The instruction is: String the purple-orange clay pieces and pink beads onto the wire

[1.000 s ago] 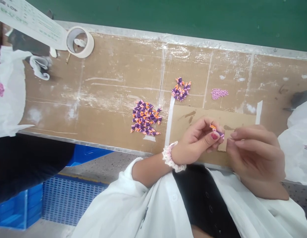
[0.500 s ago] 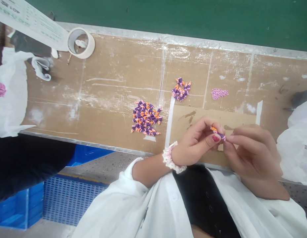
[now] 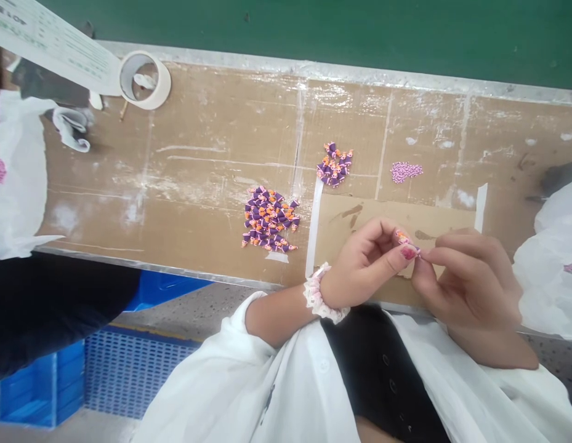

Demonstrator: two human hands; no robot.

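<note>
My left hand (image 3: 366, 261), with a lacy white-and-pink band at its wrist, pinches a small figurine (image 3: 402, 237) between thumb and fingers. The figurine has an orange top and a purple body, partly covered by my thumb. My right hand (image 3: 470, 277) is closed in a pinch against the figurine's lower end; whatever lies between its fingertips is too small to make out. Beyond my hands lies a little heap of pink pieces (image 3: 406, 172). A small cluster of similar figurines (image 3: 334, 166) sits to its left, and a larger pile of figurines (image 3: 269, 219) lies nearer me.
A cardboard sheet (image 3: 341, 212) taped to the brown worktop (image 3: 212, 117) lies under my hands. White plastic bags (image 3: 22, 178) are at both sides. A tape roll (image 3: 163, 86) and printed paper (image 3: 59, 46) occupy the back left. Blue crates (image 3: 142, 369) stand below; a dark-clothed leg (image 3: 59, 307) is alongside.
The figurine has turned slightly in my left fingers, and my thumb now covers more of its purple body. Both hands stay together; the whole view has shifted a little.
</note>
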